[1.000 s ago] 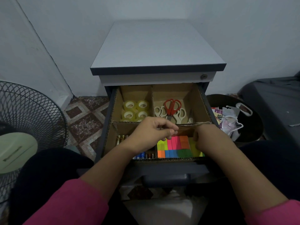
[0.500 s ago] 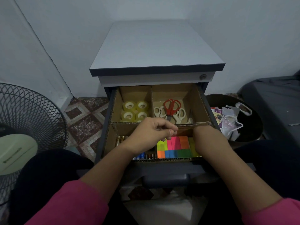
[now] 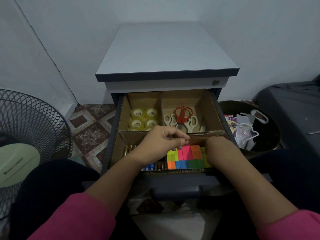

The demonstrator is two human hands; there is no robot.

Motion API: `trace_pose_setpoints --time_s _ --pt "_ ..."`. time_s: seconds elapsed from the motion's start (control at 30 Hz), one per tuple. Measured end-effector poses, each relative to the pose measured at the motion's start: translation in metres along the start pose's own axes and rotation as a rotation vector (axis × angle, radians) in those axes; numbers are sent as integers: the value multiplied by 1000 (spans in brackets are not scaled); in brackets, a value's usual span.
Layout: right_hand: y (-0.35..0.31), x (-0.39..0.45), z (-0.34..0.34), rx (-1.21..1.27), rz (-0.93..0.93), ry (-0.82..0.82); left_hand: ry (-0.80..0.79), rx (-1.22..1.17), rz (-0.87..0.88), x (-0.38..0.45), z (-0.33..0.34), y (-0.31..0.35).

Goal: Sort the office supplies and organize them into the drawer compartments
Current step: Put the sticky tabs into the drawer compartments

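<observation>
Hands (image 3: 188, 144) over drawer (image 3: 176, 187) — fan (image 3: 31, 129) left, bin (image 3: 249, 125) right.

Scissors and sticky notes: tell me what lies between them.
In the head view, the cardboard divider crosses between the scissors and the sticky notes, with the left hand over it.

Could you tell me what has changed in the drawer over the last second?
Very little. The right hand has sunk slightly deeper into the front right compartment beside the sticky notes. The left hand still hovers with curled fingers over the divider. Tape rolls, scissors and batteries have not moved.
</observation>
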State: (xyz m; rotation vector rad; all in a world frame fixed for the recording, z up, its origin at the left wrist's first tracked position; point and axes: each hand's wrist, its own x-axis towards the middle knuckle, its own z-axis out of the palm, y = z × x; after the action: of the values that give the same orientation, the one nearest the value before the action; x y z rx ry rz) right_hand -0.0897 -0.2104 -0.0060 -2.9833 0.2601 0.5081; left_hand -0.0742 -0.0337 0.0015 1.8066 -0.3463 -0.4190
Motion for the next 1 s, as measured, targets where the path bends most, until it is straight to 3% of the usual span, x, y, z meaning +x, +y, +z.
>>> trace_pose_setpoints --time_s 0.2,0.43,0.83,1.0 --pt "5 3 -11 105 -1 20 -5 -12 -2 0 -1 0" --pt "14 -8 -29 564 5 -159 -4 3 2 0 -1 0" --pt "2 3 -21 494 81 -333 -1 11 12 1 -1 -1" --pt "1 5 -18 424 56 -308 -4 16 9 1 -1 1"
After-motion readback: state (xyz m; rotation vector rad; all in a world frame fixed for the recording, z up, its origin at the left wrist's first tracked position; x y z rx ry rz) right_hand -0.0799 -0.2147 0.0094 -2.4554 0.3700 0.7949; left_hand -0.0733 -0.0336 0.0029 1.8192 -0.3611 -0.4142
